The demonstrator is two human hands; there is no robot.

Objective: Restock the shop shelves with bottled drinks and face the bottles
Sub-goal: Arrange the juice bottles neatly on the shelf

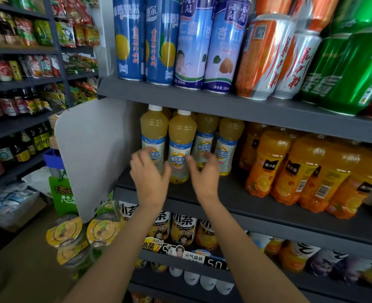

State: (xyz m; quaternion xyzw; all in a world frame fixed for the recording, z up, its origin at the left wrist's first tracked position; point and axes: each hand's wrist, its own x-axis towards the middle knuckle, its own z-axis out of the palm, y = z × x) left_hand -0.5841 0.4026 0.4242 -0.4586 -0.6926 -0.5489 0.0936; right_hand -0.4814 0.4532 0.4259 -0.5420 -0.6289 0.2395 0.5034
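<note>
Bottle (181, 147) between hands (150, 171) — ungripped

Pale yellow juice bottles (181, 147) with blue-white labels, orange bottles (266, 162), grey shelf (235, 103)

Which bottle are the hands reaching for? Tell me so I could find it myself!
Find the dark grey middle shelf, under the tall blue cans. At its left end stand pale yellow juice bottles with white caps and blue-white labels. The one you want is second from the left, standing furthest forward, between the left hand and right hand.
</note>
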